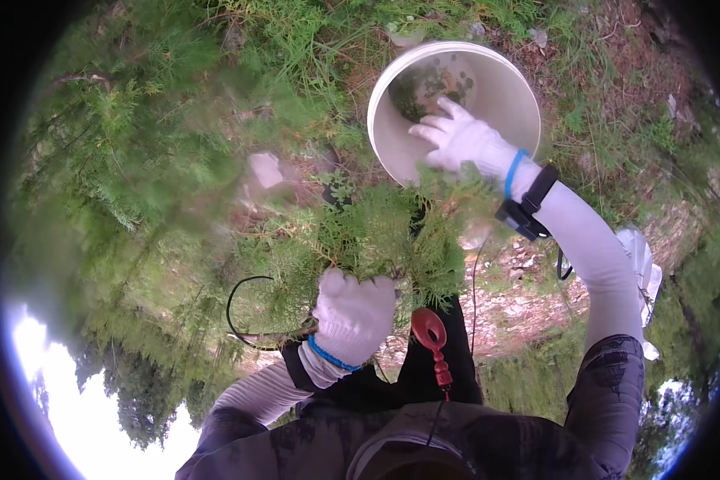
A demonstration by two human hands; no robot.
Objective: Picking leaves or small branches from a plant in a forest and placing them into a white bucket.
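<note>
My left hand (356,313), in a white knit glove, is closed around a leafy branch (372,225) of a scale-leaved conifer. Its flat green sprays spread out just above the fist. Over the mouth of a white plastic bucket (507,99) reaches my right hand (459,137), gloved too, with its fingers apart and nothing visible in them. Small green pieces (407,96), perhaps cones, lie at the bottom of the bucket, mostly to one side. The fingers hide part of the bucket's inside.
A red plastic loop (429,329) hangs from a cord at my chest. More conifer foliage (156,162) crowds the left side. A pale stone (266,169) lies on the grassy ground. A crumpled clear plastic bag (653,288) is beside my right arm.
</note>
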